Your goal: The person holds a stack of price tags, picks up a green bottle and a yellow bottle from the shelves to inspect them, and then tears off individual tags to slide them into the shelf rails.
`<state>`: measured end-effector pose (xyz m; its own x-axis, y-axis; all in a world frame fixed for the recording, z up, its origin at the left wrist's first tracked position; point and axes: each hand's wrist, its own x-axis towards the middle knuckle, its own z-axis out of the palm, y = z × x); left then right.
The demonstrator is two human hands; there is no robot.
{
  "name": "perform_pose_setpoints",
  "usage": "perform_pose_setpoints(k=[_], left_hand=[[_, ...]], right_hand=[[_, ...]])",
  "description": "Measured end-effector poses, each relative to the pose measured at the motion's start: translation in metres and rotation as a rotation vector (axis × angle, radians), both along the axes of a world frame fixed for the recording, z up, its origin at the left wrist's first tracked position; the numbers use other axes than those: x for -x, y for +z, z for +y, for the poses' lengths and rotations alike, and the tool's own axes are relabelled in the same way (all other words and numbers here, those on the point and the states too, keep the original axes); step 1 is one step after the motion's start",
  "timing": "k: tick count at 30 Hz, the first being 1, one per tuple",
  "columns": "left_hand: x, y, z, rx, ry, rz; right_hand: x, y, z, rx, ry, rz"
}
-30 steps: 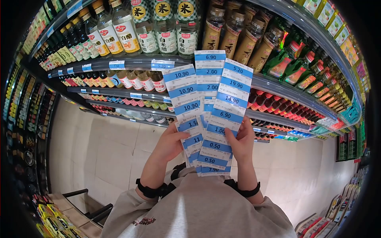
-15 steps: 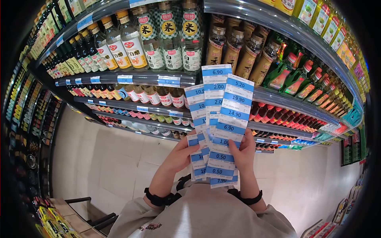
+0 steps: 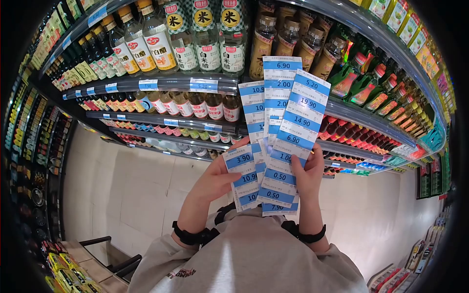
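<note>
**Fanned price-label strips (image 3: 288,122) before vinegar bottles (image 3: 195,44)**

Both hands are clamped on the blue-and-white price-label strips, held up above the grey sweatshirt (image 3: 244,254). The left hand (image 3: 215,178) pinches the short strip headed 3.90. The right hand (image 3: 309,177) grips the longer ones.

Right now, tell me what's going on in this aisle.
A person stands facing store shelves of bottles with both hands raised. The right hand grips long strips of blue-and-white price labels, fanned upward with 6.90 and 5.20 at the top. The left hand pinches a short strip headed 3.90, which overlaps the lower left of the fan.
</note>
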<state>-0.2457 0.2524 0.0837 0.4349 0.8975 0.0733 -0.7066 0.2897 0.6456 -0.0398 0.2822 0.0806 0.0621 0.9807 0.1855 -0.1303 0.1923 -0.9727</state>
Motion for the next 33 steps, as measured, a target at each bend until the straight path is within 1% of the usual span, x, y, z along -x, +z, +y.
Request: perform_pose_setpoints(k=[4,10,12,13,15,16,18,19,21,23,24,25,29,31,33], left_hand=[[0.001,0.000,-0.001,0.015,0.004,0.005],[0.004,-0.007,-0.004,0.109,0.012,-0.003],[0.008,-0.021,-0.007,0.157,0.071,0.119],[0.007,-0.020,-0.007,0.133,0.047,0.118],[0.001,-0.021,-0.005,0.285,0.183,0.098],[-0.002,-0.023,-0.002,0.257,0.145,0.095],[-0.007,-0.029,0.002,0.415,0.230,-0.141],[-0.009,-0.029,0.003,0.401,0.203,-0.138],[-0.013,-0.028,0.005,0.371,0.241,-0.120],[-0.018,-0.025,0.006,0.360,0.221,-0.092],[-0.021,-0.028,0.006,0.403,0.233,-0.078],[-0.024,-0.028,0.007,0.444,0.247,-0.063],[-0.034,-0.019,0.010,0.547,0.312,-0.141],[-0.034,-0.025,0.010,0.516,0.281,-0.134],[-0.034,-0.028,0.011,0.486,0.252,-0.127]], right_hand=[[0.000,0.001,-0.001,0.006,-0.012,-0.008],[0.000,0.000,-0.002,0.004,0.010,-0.012],[0.001,0.000,-0.002,0.005,0.027,-0.009],[0.002,-0.002,-0.002,-0.018,0.003,-0.011],[0.009,-0.009,-0.002,-0.020,0.044,0.019],[0.013,-0.009,-0.003,-0.015,0.051,0.016],[0.019,-0.012,-0.006,0.034,0.092,-0.011],[0.021,-0.014,-0.008,0.076,0.127,-0.032],[0.026,-0.012,-0.009,0.051,0.127,-0.025],[0.029,-0.007,-0.012,0.105,0.154,-0.067],[0.030,-0.004,-0.012,0.104,0.124,-0.120],[0.030,-0.004,-0.013,0.095,0.114,-0.117],[0.029,0.004,-0.015,0.051,0.063,-0.184],[0.029,0.001,-0.016,0.030,0.109,-0.385],[0.030,-0.002,-0.018,-0.013,0.090,-0.370]])
